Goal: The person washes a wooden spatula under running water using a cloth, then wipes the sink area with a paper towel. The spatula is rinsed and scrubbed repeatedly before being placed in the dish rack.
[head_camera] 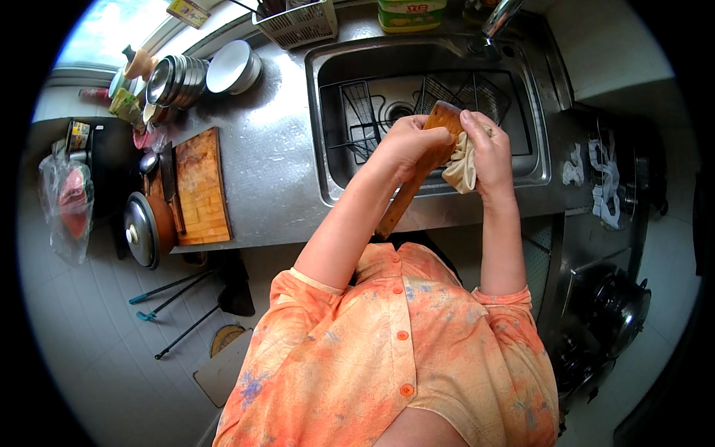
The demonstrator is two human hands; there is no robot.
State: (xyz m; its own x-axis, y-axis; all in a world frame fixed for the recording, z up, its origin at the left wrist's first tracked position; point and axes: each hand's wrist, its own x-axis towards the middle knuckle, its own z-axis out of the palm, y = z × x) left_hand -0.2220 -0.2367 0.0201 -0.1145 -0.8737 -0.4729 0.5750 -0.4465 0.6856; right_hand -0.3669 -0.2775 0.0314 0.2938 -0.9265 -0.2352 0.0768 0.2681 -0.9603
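Over the front of the sink, my left hand point(417, 142) grips a flat wooden utensil point(447, 116), possibly a spatula. It slants from its broad, dark-edged upper end down towards my body. A cream cloth point(462, 166) is bunched in my right hand point(489, 151), whose thumb lies near the utensil's edge. The cloth touches the wood's right side; my fingers hide part of both. Beneath my hands is the stainless steel sink point(327, 173). Black wire racks point(357, 114) lie inside it, partly covered by my hands and the utensil.
Left on the counter are a wooden cutting board point(204, 190) with a knife point(168, 173), a lidded pot point(142, 229), stacked metal bowls point(173, 81) and white bowls point(232, 67). A faucet point(497, 22) rises behind the sink. At right are a stove point(597, 240) and a black pot point(620, 310).
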